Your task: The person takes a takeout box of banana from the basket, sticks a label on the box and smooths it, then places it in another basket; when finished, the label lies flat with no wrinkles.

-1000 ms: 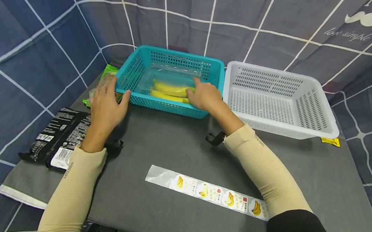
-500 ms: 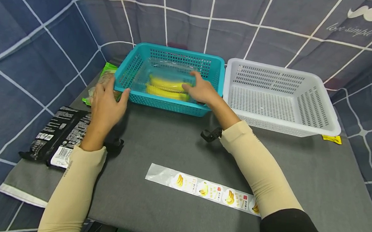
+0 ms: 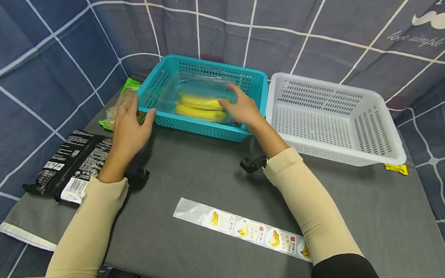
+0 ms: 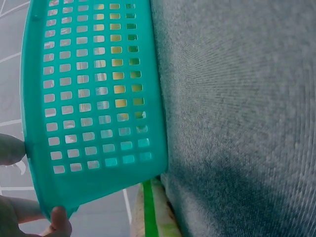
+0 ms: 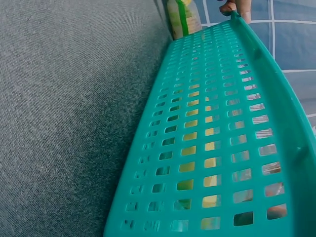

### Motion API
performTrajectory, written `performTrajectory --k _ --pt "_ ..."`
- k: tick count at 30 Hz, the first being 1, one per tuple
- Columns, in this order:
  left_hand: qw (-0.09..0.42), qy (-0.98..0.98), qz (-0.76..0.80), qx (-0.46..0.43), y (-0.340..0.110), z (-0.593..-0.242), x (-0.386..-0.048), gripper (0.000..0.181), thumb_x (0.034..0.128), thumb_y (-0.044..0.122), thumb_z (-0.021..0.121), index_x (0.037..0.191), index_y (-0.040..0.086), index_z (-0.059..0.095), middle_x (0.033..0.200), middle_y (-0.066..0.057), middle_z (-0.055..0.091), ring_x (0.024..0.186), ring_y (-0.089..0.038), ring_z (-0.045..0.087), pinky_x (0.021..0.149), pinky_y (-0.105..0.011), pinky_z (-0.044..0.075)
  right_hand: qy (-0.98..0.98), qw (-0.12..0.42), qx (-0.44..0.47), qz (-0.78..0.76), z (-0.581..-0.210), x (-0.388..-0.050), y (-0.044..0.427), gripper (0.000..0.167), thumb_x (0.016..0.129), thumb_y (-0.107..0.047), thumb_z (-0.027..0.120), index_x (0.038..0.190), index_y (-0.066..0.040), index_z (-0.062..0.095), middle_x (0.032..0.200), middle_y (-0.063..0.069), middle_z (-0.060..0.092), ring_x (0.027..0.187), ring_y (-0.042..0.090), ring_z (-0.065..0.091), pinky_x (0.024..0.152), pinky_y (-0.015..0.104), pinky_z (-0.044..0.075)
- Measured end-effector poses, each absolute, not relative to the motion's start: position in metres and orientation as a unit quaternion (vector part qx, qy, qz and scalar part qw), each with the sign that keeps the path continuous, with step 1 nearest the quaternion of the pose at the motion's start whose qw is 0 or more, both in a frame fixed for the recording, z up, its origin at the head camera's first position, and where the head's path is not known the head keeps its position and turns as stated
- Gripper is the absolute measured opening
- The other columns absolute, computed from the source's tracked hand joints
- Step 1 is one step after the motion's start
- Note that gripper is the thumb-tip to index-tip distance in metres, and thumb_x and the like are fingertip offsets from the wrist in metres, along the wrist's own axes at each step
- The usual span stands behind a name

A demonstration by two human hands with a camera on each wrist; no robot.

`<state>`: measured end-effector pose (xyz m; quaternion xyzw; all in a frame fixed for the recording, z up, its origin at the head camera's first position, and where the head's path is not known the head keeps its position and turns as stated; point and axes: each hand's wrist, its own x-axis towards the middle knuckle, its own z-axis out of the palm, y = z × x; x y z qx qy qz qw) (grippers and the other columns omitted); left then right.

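Note:
In the head view a teal perforated basket (image 3: 204, 130) stands at the back of the table. My left hand (image 3: 128, 127) grips its left front corner, and fingers (image 4: 59, 217) show on the rim in the left wrist view. Inside the basket lies a clear plastic box (image 3: 172, 92) with yellow bananas (image 3: 199, 111) in it. My right hand (image 3: 243, 108) reaches over the front rim and holds the box's right end, thumb and forefinger spread across the lid. Some of its fingers are hidden. The right wrist view shows the basket's wall (image 5: 197, 148) with yellow behind the holes.
A white perforated basket (image 3: 331, 155) stands to the right, with a yellow packet (image 3: 396, 169) beside it. At left lie a green-edged bag (image 3: 112, 114) and black packages (image 3: 64, 164). A strip of banana stickers (image 3: 240, 228) lies in front, partly under my right forearm.
My right hand and the clear box have shifted slightly left inside the teal basket, and its forefinger has spread from the thumb. My left hand stays at the corner.

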<state>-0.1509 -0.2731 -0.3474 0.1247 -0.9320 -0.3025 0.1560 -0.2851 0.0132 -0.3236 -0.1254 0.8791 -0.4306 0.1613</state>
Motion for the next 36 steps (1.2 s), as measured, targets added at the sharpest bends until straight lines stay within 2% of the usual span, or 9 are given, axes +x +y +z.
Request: performTrajectory --k 1,4,6,8,15,19,24,30,36 --pt "0.155 -0.931 -0.306 0.125 -0.273 -0.348 -0.152 0.079 0.105 0.053 0.043 0.163 0.007 0.018 0.142 -0.036 0.035 0.13 -0.054 0.039 0.108 -0.065 0.029 0.874 0.157 -0.122 -0.443 -0.324 -0.285 0.015 0.067 0.102 -0.052 0.057 0.16 -0.04 0.028 0.113 0.006 0.066 0.048 0.017 0.038 0.052 0.04 0.042" --pt "0.147 -0.928 -0.318 0.128 -0.273 -0.348 -0.152 0.079 0.1046 0.055 0.043 0.164 0.009 0.017 0.145 -0.036 0.034 0.132 -0.053 0.038 0.109 -0.065 0.028 0.864 0.136 -0.12 -0.47 -0.324 -0.282 0.017 0.064 0.101 -0.049 0.059 0.158 -0.04 0.031 0.076 0.004 0.059 0.043 0.016 0.037 0.051 0.043 0.041" --pt "0.145 -0.925 -0.326 0.13 -0.274 -0.349 -0.151 0.08 0.1041 0.056 0.043 0.164 0.01 0.017 0.144 -0.036 0.034 0.133 -0.052 0.038 0.109 -0.065 0.028 0.86 0.118 -0.124 -0.48 -0.325 -0.28 0.017 0.062 0.101 -0.048 0.061 0.157 -0.039 0.035 0.061 0.002 0.047 0.042 0.017 0.036 0.05 0.044 0.041" --pt "0.146 -0.923 -0.331 0.131 -0.275 -0.348 -0.149 0.079 0.1044 0.056 0.043 0.164 0.009 0.017 0.141 -0.035 0.036 0.129 -0.051 0.04 0.107 -0.065 0.03 0.855 0.104 -0.132 -0.491 -0.325 -0.279 0.016 0.06 0.1 -0.046 0.063 0.154 -0.038 0.038 0.055 0.002 0.041 0.041 0.018 0.036 0.048 0.043 0.04" --pt "0.153 -0.92 -0.337 0.125 -0.276 -0.349 -0.148 0.08 0.1044 0.055 0.043 0.163 0.006 0.018 0.128 -0.033 0.042 0.119 -0.048 0.043 0.102 -0.062 0.032 0.838 0.057 -0.151 -0.521 -0.326 -0.273 0.019 0.048 0.099 -0.041 0.066 0.144 -0.033 0.05 0.054 0.006 0.042 0.039 0.021 0.038 0.042 0.036 0.037" --pt "0.153 -0.92 -0.339 0.125 -0.275 -0.348 -0.149 0.081 0.1042 0.056 0.043 0.163 0.006 0.018 0.127 -0.033 0.042 0.118 -0.047 0.042 0.101 -0.062 0.032 0.811 0.035 -0.167 -0.56 -0.324 -0.269 0.023 0.044 0.099 -0.039 0.068 0.14 -0.028 0.055 0.056 0.009 0.044 0.039 0.023 0.039 0.041 0.041 0.039" --pt "0.154 -0.921 -0.337 0.124 -0.274 -0.347 -0.151 0.081 0.1041 0.056 0.043 0.163 0.007 0.017 0.125 -0.032 0.042 0.115 -0.046 0.042 0.098 -0.061 0.033 0.776 0.022 -0.176 -0.606 -0.32 -0.262 0.03 0.044 0.097 -0.04 0.07 0.137 -0.028 0.057 0.059 0.011 0.046 0.04 0.026 0.041 0.043 0.046 0.041" --pt "0.145 -0.92 -0.339 0.129 -0.275 -0.349 -0.152 0.082 0.1036 0.058 0.042 0.163 0.009 0.015 0.126 -0.03 0.04 0.113 -0.044 0.042 0.095 -0.059 0.034 0.743 0.015 -0.181 -0.644 -0.308 -0.25 0.034 0.04 0.097 -0.038 0.072 0.134 -0.029 0.059 0.063 0.012 0.046 0.041 0.026 0.04 0.04 0.038 0.039" --pt "0.138 -0.919 -0.345 0.133 -0.277 -0.35 -0.153 0.082 0.1029 0.06 0.042 0.163 0.012 0.014 0.128 -0.029 0.04 0.114 -0.042 0.041 0.094 -0.059 0.033 0.721 0.023 -0.18 -0.669 -0.299 -0.239 0.037 0.042 0.098 -0.032 0.071 0.137 -0.025 0.059 0.065 0.009 0.044 0.04 0.022 0.038 0.039 0.033 0.037"
